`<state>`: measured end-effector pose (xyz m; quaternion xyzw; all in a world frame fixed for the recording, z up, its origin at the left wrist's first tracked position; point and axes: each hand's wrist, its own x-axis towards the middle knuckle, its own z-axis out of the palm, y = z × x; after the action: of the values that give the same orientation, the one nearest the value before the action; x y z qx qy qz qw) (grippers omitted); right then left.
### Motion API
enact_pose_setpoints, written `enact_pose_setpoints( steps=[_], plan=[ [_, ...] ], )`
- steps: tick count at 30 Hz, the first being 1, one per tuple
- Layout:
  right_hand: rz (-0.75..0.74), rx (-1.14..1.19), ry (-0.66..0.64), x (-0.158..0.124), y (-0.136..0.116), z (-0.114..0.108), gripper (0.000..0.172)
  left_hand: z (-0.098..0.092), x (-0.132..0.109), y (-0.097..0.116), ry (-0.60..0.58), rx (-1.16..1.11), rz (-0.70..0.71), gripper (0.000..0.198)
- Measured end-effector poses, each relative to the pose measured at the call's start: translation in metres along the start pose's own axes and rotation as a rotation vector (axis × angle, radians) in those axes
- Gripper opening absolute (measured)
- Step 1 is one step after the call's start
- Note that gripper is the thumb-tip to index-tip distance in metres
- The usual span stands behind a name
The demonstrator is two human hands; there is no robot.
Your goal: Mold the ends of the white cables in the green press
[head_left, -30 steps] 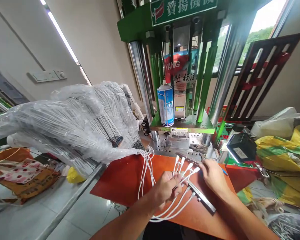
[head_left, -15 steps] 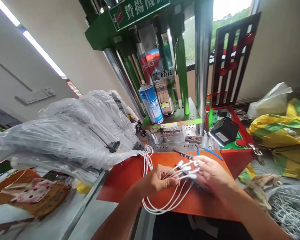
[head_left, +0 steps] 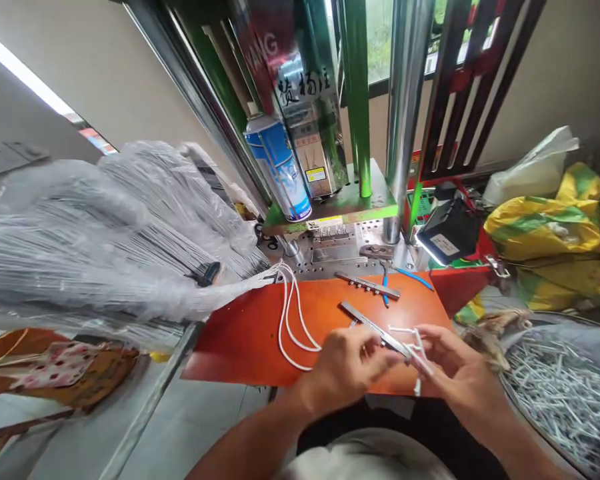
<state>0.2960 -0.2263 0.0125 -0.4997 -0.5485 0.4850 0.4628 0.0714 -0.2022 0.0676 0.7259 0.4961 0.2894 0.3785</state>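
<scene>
Branched white piece [head_left: 418,340] being pinched in the right hand [head_left: 457,367], lower right of frame.
Just left, a metal bar [head_left: 370,324] is being overlapped by the curled left hand [head_left: 347,363], grip unclear; beyond, a studded bar [head_left: 367,285] is being borne mid-frame.

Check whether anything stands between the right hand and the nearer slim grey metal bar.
In this view, thin white pieces lie between the right hand and the near end of the slim grey metal bar.
</scene>
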Motion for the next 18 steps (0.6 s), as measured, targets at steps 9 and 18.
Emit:
enact_pose_setpoints(
  steps=[9,18],
  plan=[
    [-0.450,-0.429,-0.049,-0.005,0.008,0.007,0.016,0.029,0.006,-0.001,-0.223,0.090,0.103,0.032],
    [-0.373,-0.421,-0.268,-0.029,0.005,-0.037,0.021,0.013,-0.006,-0.014,-0.714,-0.558,-0.209,0.041]
  ],
)
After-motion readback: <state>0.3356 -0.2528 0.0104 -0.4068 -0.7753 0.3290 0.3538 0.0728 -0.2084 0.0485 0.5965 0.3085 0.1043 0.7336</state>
